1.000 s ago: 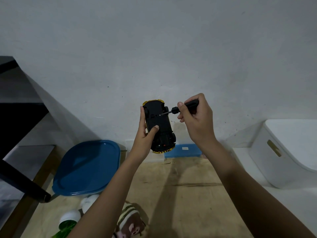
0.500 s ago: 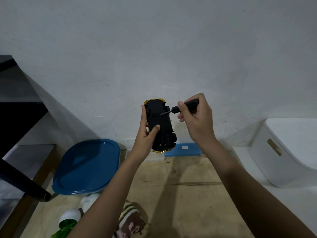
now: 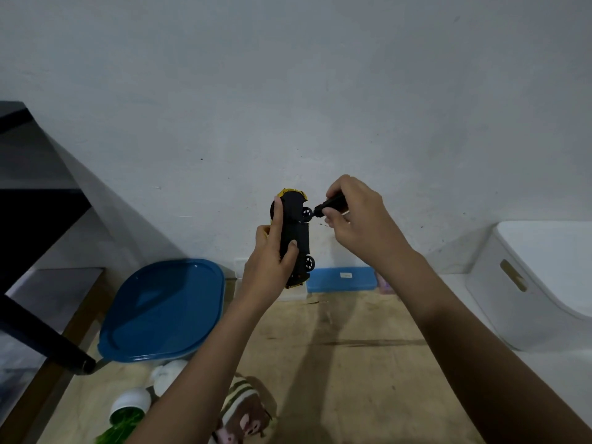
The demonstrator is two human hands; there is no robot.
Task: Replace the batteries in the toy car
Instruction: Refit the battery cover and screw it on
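The fingers of the left hand are clamped on the toy car: the thumb presses on the black underside, and the other fingers lie along the far edge. The car is held in the air on end, in front of the wall, well above the tan surface. Its yellow body shows only as a rim at the top and bottom. Two small black wheels stick out on its right side.

The fingers of the right hand are curled tight round the black handle of a screwdriver. Its shaft slants down and left to the underside of the car, just below the upper wheel; the tip itself is too small to make out.

No writing can be read on the car or the tool. Behind the car, against the wall, lies a flat blue box with a small white label, its print too small to read. To the left sits a container with a blue lid. A white bin with a slot handle stands at the right. Near the bottom edge lie a striped plush toy and a tipped white cup with green stuff spilling out.
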